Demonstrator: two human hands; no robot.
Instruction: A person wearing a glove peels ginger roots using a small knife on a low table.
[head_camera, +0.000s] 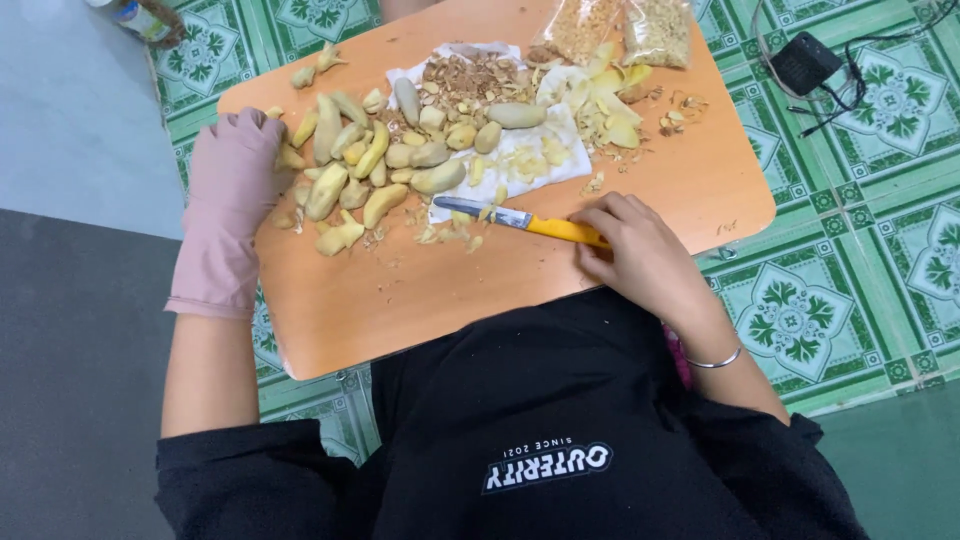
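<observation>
- A yellow-handled knife with a steel blade (520, 221) is gripped by the closed bare right hand (640, 255), below the white cloth (520, 155).
- Pale yellow peeled seeds (370, 170) left of that cloth are touched by the pink-gloved left hand (232, 195), fingers loosely curled, on the orange wooden surface (480, 290).

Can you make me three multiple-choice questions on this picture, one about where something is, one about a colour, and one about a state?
1. Where does the knife lie?
A. on the orange board
B. on the tiled floor
C. in a bag

2. What colour is the glove on the left hand?
A. blue
B. pink
C. black

3. What is the right hand doing?
A. resting bare on the knife's yellow handle
B. lifting a bag
C. hanging clear of the board

Answers: 1 A, the blade rests on the board beside the white cloth. 2 B, the glove is plainly pink. 3 A, the ungloved fingers cover the handle's end.
</observation>
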